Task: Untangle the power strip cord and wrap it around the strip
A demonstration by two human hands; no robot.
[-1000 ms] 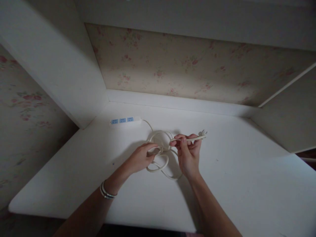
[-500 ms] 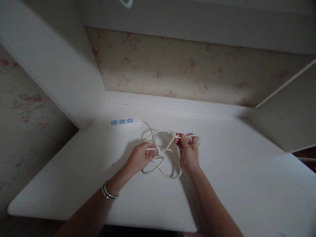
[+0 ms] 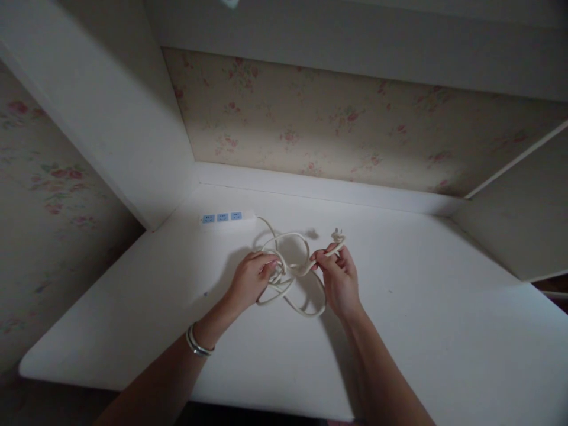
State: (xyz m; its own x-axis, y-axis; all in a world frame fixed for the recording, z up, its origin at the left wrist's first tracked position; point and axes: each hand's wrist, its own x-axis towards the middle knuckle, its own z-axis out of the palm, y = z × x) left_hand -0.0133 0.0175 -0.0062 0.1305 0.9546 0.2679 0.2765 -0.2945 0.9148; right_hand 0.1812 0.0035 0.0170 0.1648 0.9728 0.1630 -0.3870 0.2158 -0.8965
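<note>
A white power strip [image 3: 228, 220] with three blue socket blocks lies on the white desktop. Its off-white cord [image 3: 320, 296] runs right from the strip into a loose tangle of loops between my hands. My left hand [image 3: 252, 275], with bangles at the wrist, is closed on loops at the tangle's left side. Pinched in my right hand [image 3: 339, 278] is the cord close to its end. The plug [image 3: 338, 233] sticks up just beyond those fingers, prongs pointing away from me. Fingers partly hide the gripped stretches of cord.
The white desktop [image 3: 435, 331] spreads around the hands and has a raised back edge [image 3: 310, 183]. A side panel [image 3: 110, 118] stands at the left, another [image 3: 523, 213] at the right. Floral wallpaper [image 3: 337, 124] covers the back, under an overhanging white board [image 3: 355, 47].
The plug has swung from the right of my right hand to above its fingers, prongs now upright. My left hand still grips the loops, and the tangle has shifted slightly.
</note>
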